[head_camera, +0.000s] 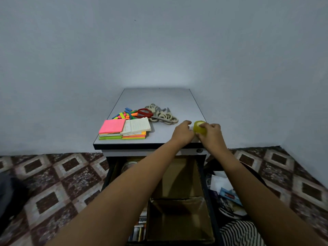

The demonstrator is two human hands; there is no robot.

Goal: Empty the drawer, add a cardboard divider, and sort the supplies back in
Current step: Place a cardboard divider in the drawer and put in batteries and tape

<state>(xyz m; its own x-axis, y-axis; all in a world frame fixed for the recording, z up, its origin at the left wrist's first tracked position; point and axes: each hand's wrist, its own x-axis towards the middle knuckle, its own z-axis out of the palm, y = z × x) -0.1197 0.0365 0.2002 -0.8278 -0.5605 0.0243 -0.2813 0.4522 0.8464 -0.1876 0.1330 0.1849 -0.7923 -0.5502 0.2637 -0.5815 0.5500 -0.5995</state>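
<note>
On the grey cabinet top point(156, 98), near its front right corner, stands a yellowish roll of clear tape point(199, 127). My right hand point(211, 133) grips the roll from its right side. My left hand point(182, 133) is just left of the roll with curled fingers; whether it holds anything is hidden. Below, the drawer point(209, 192) is pulled out, with a cardboard divider point(179, 199) across it. Pens or markers point(140, 226) lie in the drawer's left strip, and another tape roll point(128, 165) sits at its back left.
Stacks of sticky notes point(113, 126) and a white note pad point(138, 126) lie at the top's front left. Behind them are coloured page flags point(126, 114), red-handled scissors point(145, 112) and beige-handled scissors point(165, 116). Loose papers and packets point(225, 190) lie on the patterned floor right of the drawer.
</note>
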